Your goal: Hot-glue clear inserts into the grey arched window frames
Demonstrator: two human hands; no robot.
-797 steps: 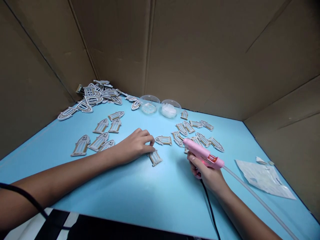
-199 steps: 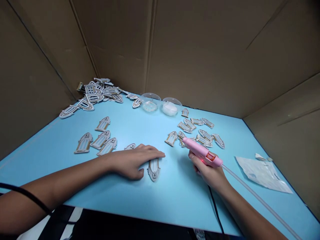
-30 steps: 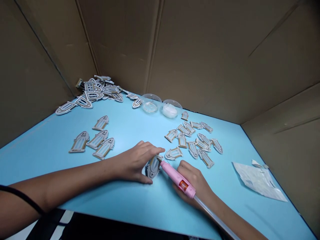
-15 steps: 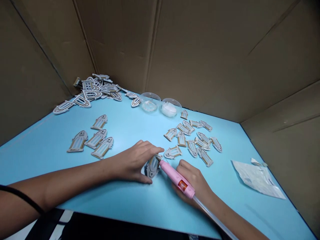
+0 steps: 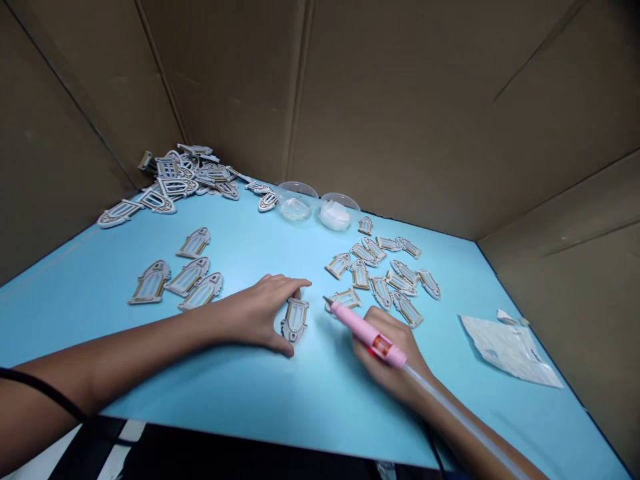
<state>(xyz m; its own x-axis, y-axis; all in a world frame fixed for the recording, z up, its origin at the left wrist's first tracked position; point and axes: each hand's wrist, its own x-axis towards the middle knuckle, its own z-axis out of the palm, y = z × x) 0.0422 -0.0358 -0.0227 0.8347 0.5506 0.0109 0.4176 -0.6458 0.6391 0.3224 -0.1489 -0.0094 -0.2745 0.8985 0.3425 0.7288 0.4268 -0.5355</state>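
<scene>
A small arched window piece (image 5: 295, 320), white-grey with gold trim, sits between the thumb and fingers of my left hand (image 5: 265, 308). The thumb is at its rounded end and the fingers are at its straight end, with the index finger stretched past it. My right hand (image 5: 393, 353) is wrapped round a pink hot glue pen (image 5: 357, 328), with a clear glue stick (image 5: 450, 400) running out of its back. The metal tip points up and left, apart from the held piece. Behind the tip lies another window piece (image 5: 349, 298), partly covered by it.
Several window pieces (image 5: 201, 291) lie left, and more (image 5: 380, 292) are spread right. A larger pile (image 5: 185, 175) fills the back left corner. Two clear cups (image 5: 296, 208) stand at the back, one holding white material (image 5: 335, 215). A plastic bag (image 5: 510, 350) lies right. Cardboard walls (image 5: 390, 120) enclose the table.
The glue pen has drawn back to the right, its tip away from the held piece. My left hand and that piece have shifted slightly left and away from me; the piece now shows its face more fully.
</scene>
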